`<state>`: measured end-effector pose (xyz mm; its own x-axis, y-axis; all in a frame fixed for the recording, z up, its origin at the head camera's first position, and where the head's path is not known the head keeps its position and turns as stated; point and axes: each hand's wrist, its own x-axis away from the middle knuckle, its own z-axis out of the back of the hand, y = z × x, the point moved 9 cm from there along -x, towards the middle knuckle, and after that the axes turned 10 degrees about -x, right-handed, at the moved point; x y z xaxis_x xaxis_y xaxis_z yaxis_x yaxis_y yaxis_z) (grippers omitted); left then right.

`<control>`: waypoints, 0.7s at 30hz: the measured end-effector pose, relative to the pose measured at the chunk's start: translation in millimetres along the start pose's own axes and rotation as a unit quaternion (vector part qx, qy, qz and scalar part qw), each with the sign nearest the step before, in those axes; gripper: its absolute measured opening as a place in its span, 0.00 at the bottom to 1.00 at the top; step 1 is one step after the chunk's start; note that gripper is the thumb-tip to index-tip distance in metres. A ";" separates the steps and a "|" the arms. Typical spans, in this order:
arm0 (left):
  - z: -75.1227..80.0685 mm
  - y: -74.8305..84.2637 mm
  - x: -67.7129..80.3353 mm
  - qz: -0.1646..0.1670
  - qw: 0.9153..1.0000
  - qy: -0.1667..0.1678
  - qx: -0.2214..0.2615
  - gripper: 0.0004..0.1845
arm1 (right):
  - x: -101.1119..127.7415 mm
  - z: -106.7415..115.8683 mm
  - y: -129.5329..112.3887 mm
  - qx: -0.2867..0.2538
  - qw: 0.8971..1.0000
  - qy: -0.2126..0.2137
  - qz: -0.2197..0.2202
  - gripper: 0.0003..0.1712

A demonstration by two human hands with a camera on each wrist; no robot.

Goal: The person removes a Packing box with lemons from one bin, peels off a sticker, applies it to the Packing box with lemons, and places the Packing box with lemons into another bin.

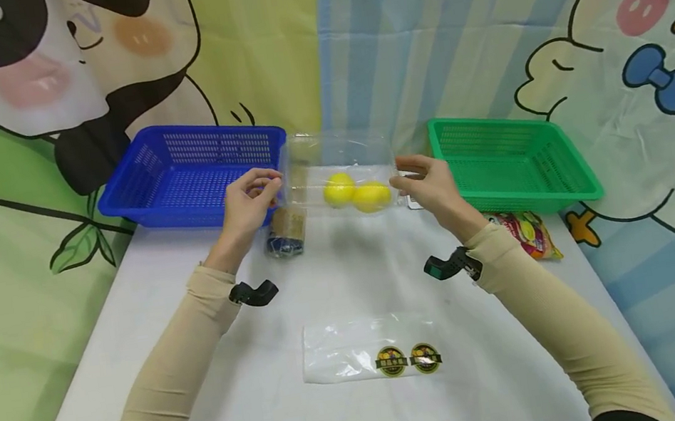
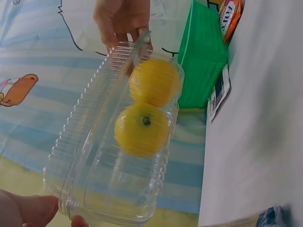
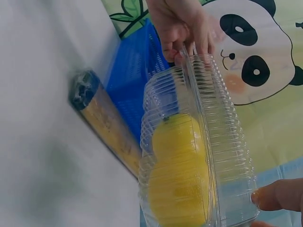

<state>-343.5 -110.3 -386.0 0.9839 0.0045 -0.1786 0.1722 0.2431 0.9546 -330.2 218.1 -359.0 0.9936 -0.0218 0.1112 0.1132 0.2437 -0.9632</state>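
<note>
Both hands gripping clamshell ends, crosswise

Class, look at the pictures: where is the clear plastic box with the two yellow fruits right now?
In the head view the clear plastic box is held up above the table between the left hand and right hand, midway between the blue basket and green basket.

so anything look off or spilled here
Nothing spilled or damaged. Both hands hold the clear box in the air with two lemons inside, bunched at its right end. A snack packet lies partly tucked under the green basket.
</note>
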 end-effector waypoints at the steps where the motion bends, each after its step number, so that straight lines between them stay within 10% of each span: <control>1: -2.0 -0.9 0.1 0.001 1.000 -0.002 -0.001 0.12 | 1.0 2.2 1.2 -0.001 1.000 0.000 0.001 0.32; 21: -29.8 -6.6 8.4 0.016 0.999 -0.030 -0.011 0.13 | 15.4 26.2 25.6 -0.027 0.999 0.011 0.016 0.32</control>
<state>-337.8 -82.9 -400.9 0.9900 -0.0451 -0.1334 0.1406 0.2655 0.9538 -312.1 249.4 -375.6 0.9965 -0.0363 0.0749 0.0805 0.1915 -0.9782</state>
